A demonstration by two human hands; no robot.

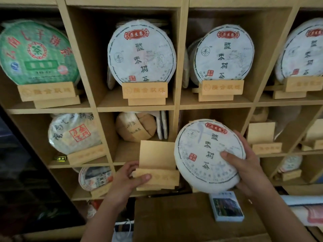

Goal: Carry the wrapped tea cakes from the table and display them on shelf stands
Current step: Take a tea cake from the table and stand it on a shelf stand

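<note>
- The wrapped tea cake is held face-out and tilted in front of the middle-row compartment, near its front edge — the right hand grips its right rim, thumb on the face
- The left hand pinches the empty wooden stand just left of the cake, likely steadying it to receive the cake
- Open room lies behind the stand; a shelf divider stands above, between the two filled upper compartments
</note>
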